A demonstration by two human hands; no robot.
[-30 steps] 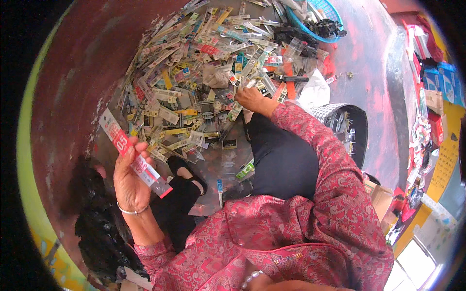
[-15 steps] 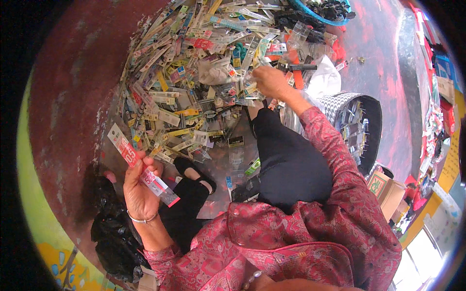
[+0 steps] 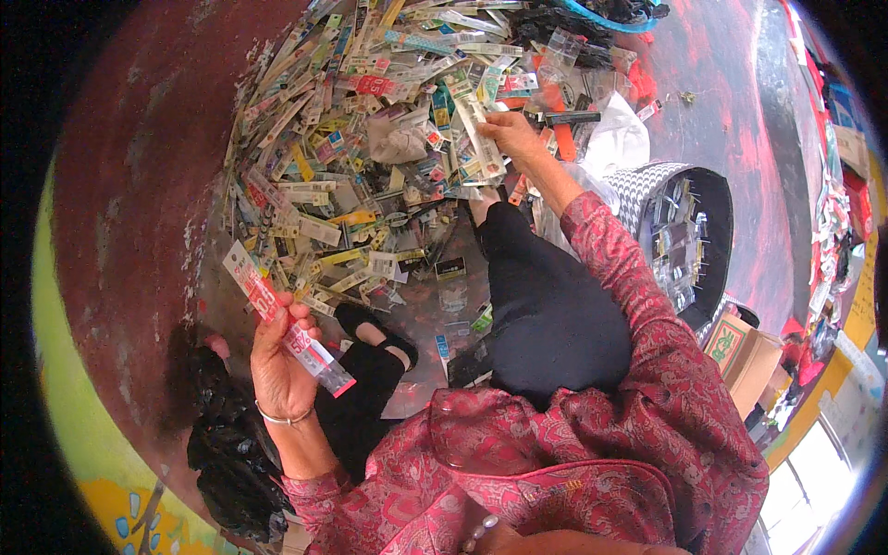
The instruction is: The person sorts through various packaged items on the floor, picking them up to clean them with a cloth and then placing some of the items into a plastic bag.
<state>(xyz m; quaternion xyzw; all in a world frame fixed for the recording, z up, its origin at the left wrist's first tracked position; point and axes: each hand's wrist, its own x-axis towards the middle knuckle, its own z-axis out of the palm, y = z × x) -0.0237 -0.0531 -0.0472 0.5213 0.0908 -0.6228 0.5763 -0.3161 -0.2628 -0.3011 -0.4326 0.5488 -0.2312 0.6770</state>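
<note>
My left hand [image 3: 285, 365], with a bangle at the wrist, is closed around a long, narrow red-and-white wrapper [image 3: 248, 275] and holds it tilted above my shoe. At the right side of a large heap of slim plastic wrappers [image 3: 319, 227], my right hand [image 3: 514, 135] pinches the edge of a long clear wrapper [image 3: 469, 111] with a pale strip. Its lower end reaches down toward my raised knee. The heap holds clear, yellow, red and green pieces, lying in all directions. Whether the wrappers in my hands contain anything, I cannot tell.
To the right stands a black-and-white patterned basket [image 3: 636, 190] with packets inside. White plastic [image 3: 618, 139] lies beside it. A blue tub rim [image 3: 615, 25] shows at the top. A cardboard box [image 3: 745, 363] is at the right, a black plastic bag [image 3: 231, 453] at the lower left.
My right hand has drawn a long clear wrapper up from the heap, so it now shows in full. My left hand has shifted slightly right and down, keeping its red-and-white wrapper.
</note>
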